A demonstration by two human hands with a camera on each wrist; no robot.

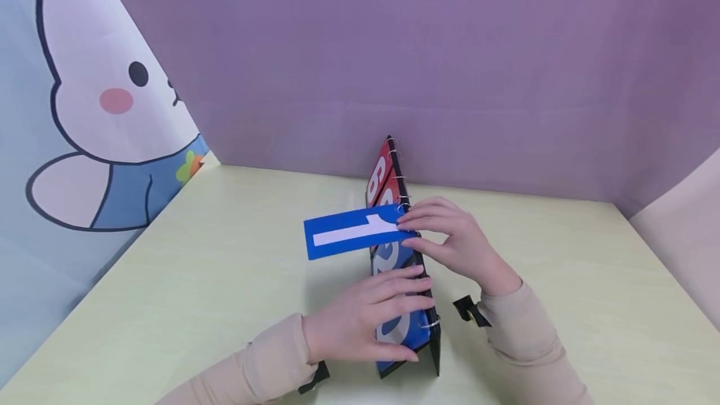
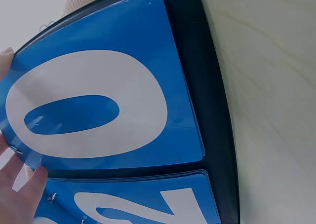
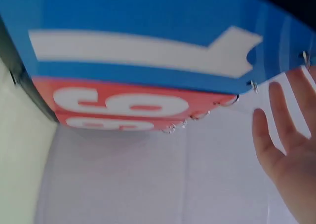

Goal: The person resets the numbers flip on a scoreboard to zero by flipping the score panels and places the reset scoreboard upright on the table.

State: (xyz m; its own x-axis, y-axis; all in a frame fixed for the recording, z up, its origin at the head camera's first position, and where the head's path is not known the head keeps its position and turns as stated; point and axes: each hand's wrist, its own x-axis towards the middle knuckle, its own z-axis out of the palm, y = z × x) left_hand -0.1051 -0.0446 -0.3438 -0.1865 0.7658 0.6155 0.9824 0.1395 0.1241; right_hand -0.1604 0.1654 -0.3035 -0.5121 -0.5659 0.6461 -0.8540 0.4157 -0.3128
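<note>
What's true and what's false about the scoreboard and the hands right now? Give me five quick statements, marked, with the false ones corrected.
1. The blue card showing 1 sticks out from the scoreboard. True.
2. The scoreboard lies flat. False: it stands up on the table.
3. The right hand is at the 1 card's ringed end. True.
4. The cards at the far end are green. False: red cards hang there.
5. A blue card with a 0 is by the left hand. True.

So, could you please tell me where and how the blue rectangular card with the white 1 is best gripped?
I'd pinch the blue card by its free short end, coming from the person's left: it juts out beyond the black flip stand, while metal rings and the right hand occupy its other end.
</note>
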